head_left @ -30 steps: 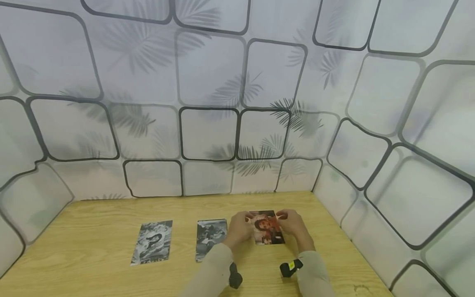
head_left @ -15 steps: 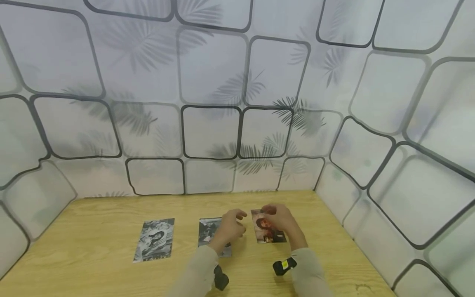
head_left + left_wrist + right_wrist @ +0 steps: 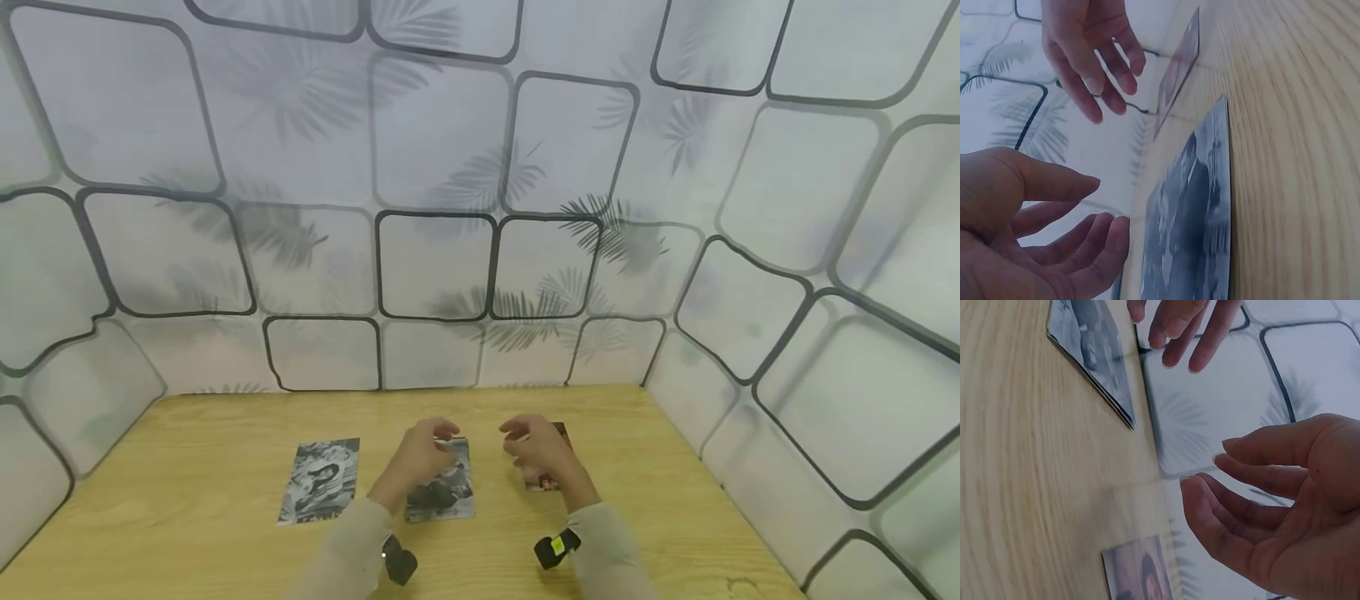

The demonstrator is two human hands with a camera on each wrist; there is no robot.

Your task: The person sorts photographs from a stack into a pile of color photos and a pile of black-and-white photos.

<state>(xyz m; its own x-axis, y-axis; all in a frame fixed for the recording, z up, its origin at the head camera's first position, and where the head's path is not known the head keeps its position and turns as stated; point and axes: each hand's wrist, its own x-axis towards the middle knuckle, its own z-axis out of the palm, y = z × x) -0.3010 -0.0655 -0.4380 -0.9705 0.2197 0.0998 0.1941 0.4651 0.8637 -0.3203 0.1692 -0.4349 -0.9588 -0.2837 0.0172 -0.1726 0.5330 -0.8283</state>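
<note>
Your two hands hover above a pale wood-grain bench (image 3: 210, 479), well apart from each other, palms turned somewhat inward. Your left hand (image 3: 420, 457) is over the middle black-and-white photo stack (image 3: 444, 493), its fingers loosely bent, thumb spread from them, gripping nothing. In the right wrist view, that stack's edge shows more than one layer; in the left wrist view, its top print shows a figure in a dark suit. Your right hand (image 3: 542, 450) is over the colour photo (image 3: 543, 482), partly hiding it from the head view; its fingers are also relaxed and curved, with nothing between them. To the left of the stack, another black-and-white photo (image 3: 321, 482) lies flat on the bench, showing a dark-haired figure. You wear light sleeves (image 3: 611, 546) and a black device at each wrist. Behind the bench hangs a pale backdrop (image 3: 435, 267) patterned with rounded squares and grey fronds.
</note>
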